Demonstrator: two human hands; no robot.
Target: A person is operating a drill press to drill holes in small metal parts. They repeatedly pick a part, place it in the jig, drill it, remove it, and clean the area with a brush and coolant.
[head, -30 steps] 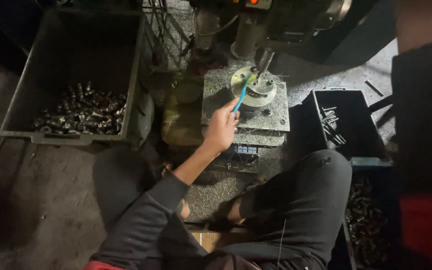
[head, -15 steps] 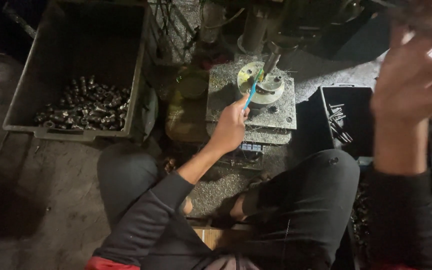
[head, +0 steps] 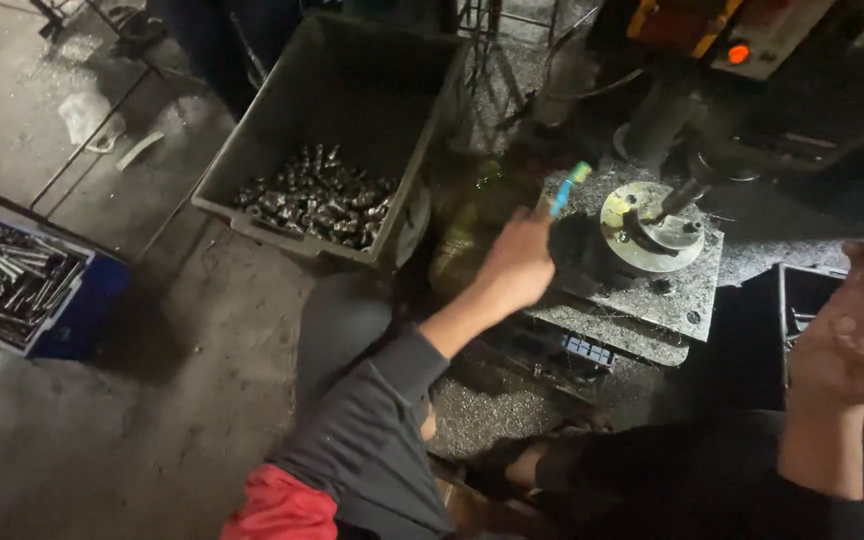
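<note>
1. My left hand (head: 517, 265) was out in front of me, fingers curled tight around a small blue-handled brush (head: 568, 186), its tip poking up and away from my knuckles.
2. That brush sat just beside the left edge of the machine's metal table (head: 642, 300), near the round fixture plate (head: 647, 215) but not touching it.
3. A dark spindle tool (head: 682, 195) came down at a slant onto the plate's top.
4. My right hand (head: 857, 335) was up at the right edge of view, fingers spread and loosely bent; whether it gripped anything beyond the frame I couldn't tell.
5. Off to the left stood a big grey bin (head: 252, 170) with a heap of small metal parts (head: 317, 195) in its bottom.
6. Farther left, a blue crate (head: 87, 310) held long metal rods (head: 7, 275).
7. A dark tray (head: 802, 300) sat just right of the table, below my right hand.
</note>
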